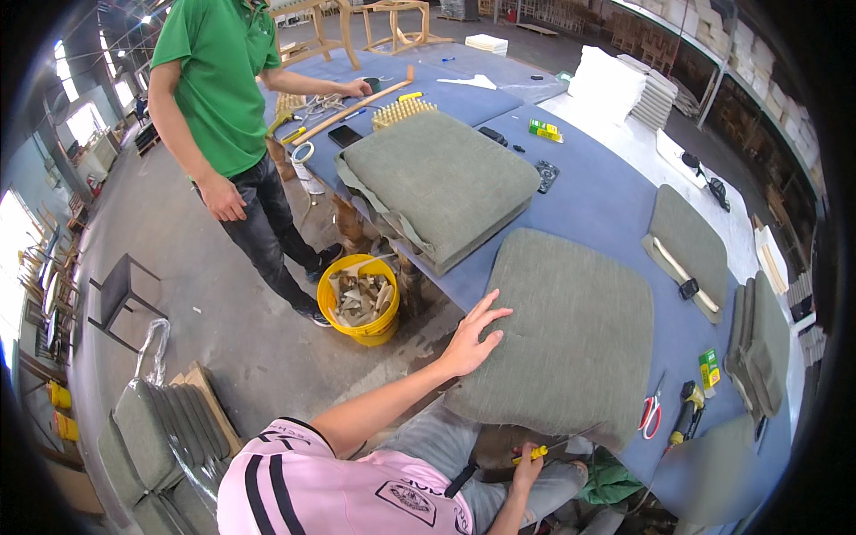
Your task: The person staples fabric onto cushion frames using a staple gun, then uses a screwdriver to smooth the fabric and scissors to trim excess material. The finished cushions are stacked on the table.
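At a blue table [599,212], the left hand [468,345] is resting wide-fingered on a cushion [575,334], the right hand [526,474] gripping a yellow tool [535,453].

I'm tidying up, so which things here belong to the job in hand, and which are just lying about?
Job in hand:
grey-green cushion, under left hand
yellow-handled tool, in right hand
red-handled scissors, probably; lying nearby

Apparently just lying about:
black phone
black chair

The near cushion [571,330] is showing plain grey-green, the bench [606,196] blue; the tool handle [538,452] and left bucket [378,332] are showing yellow; the far shirt [214,98] is showing green, the near shirt [339,499] pink with black stripes.
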{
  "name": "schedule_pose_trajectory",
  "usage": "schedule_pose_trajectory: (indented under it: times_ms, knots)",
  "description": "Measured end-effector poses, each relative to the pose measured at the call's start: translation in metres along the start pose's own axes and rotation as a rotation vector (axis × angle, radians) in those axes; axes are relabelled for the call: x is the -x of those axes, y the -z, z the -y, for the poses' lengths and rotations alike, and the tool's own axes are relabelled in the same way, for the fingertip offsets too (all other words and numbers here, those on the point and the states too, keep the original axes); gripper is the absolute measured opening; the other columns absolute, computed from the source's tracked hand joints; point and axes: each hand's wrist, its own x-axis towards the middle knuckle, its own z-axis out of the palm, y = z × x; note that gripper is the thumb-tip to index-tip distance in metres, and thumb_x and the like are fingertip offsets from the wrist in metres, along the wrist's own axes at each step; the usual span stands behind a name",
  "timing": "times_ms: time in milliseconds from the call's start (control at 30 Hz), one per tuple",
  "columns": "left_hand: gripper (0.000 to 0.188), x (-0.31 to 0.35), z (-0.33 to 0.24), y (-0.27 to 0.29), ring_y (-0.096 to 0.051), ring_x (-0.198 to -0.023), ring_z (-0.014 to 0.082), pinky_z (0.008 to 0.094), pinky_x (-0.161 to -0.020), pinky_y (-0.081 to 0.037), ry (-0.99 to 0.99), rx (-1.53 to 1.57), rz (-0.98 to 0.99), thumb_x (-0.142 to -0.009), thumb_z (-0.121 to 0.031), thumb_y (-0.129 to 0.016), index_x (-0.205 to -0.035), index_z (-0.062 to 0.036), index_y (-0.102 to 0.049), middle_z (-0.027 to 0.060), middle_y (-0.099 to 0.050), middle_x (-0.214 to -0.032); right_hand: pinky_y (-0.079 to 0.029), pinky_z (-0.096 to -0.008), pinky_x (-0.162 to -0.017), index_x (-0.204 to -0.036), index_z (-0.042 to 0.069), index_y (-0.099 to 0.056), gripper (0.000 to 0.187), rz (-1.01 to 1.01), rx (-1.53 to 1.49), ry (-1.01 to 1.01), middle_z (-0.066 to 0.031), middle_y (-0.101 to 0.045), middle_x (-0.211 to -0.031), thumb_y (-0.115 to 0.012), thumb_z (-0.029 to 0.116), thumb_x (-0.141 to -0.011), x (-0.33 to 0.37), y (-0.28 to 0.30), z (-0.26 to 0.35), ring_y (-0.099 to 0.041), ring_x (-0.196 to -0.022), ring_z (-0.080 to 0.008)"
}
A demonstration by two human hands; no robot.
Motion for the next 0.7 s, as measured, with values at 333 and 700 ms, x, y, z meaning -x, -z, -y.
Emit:
schedule_pose_trajectory:
  times_ms: [333,700]
  knots:
    - [0.053,0.006,0.018,-0.003,-0.023,-0.165,0.0422,0.0491,-0.132,-0.023,0.049,-0.132,-0.137,-0.099,-0.012,-0.066,-0.151,-0.0104,-0.059,0.0284,-0.025,-0.176,-0.058,-0.0296,-0.078,-0.115,0.005,-0.064,0.012,-0.206,-0.035,0.231,-0.0023,-0.065,-0.102,-0.067,0.014,-0.109,0.035,-0.027,0.065,-0.062,-0.084,-0.0106]
    - [0.045,0.014,-0.038,-0.016,-0.026,-0.16,0.0528,0.0564,-0.12,-0.043,-0.085,-0.646,0.08,-0.099,-0.011,-0.064,-0.144,-0.0159,-0.064,0.0205,-0.038,-0.171,-0.058,-0.0429,-0.083,-0.153,0.007,-0.059,0.058,0.07,0.814,0.745,-0.0195,-0.074,-0.111,-0.076,0.01,-0.097,0.116,-0.022,0.245,-0.072,-0.092,-0.0373]
